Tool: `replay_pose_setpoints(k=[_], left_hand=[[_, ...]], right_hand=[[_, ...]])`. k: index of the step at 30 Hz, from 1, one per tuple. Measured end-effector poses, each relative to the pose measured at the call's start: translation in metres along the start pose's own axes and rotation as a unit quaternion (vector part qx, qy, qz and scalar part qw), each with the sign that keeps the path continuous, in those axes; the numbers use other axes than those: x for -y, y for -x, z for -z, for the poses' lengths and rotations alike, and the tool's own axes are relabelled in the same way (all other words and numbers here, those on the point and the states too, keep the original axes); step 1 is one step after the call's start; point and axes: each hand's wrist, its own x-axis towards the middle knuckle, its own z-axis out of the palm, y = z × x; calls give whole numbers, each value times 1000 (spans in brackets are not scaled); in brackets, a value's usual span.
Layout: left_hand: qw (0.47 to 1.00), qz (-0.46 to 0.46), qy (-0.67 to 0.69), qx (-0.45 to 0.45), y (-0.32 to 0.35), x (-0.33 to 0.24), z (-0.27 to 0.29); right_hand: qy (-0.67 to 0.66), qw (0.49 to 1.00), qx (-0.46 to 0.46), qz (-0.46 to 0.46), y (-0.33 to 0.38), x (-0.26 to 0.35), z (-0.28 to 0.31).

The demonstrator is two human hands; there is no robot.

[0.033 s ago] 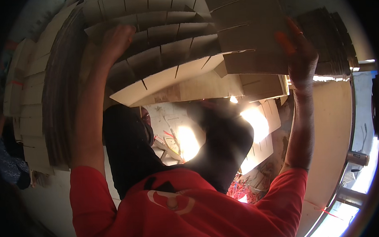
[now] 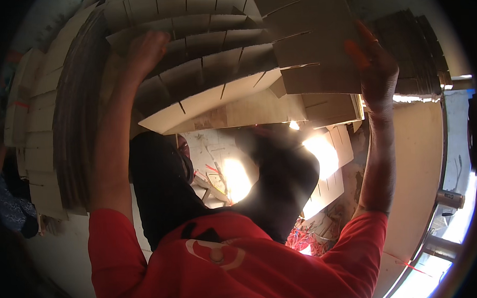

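Several slotted cardboard strips [image 2: 215,94] stand on edge in curved rows in front of me. At their left end, my left hand [image 2: 150,49] is closed in a fist on one of the upper strips; its fingertips are partly hidden. My right hand [image 2: 378,65] grips the right edge of a broad slotted cardboard sheet [image 2: 319,46], with orange coverings on its fingers. The sheet overlaps the right ends of the strips, its slots facing left and meeting them.
Tall cardboard stacks stand on the left [image 2: 77,112] and at the far right [image 2: 411,53]. A pale board [image 2: 409,159] lies beside my right arm. Sunlit slotted pieces [image 2: 324,193] and red scraps [image 2: 307,238] lie low by my legs. Another person's patterned clothing [image 2: 12,201] shows at far left.
My right hand and the broad cardboard sheet have shifted slightly to the left. My left hand and the strips look unmoved.
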Motion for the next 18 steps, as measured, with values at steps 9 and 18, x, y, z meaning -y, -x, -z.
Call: replay_pose_setpoints(k=[9, 18], left_hand=[[988, -59, 141, -14, 68, -87, 26], [975, -59, 215, -6, 64, -92, -1]], right_hand=[[-83, 996, 40, -17, -5, -8, -33], [-112, 991, 49, -50, -17, -9, -48]])
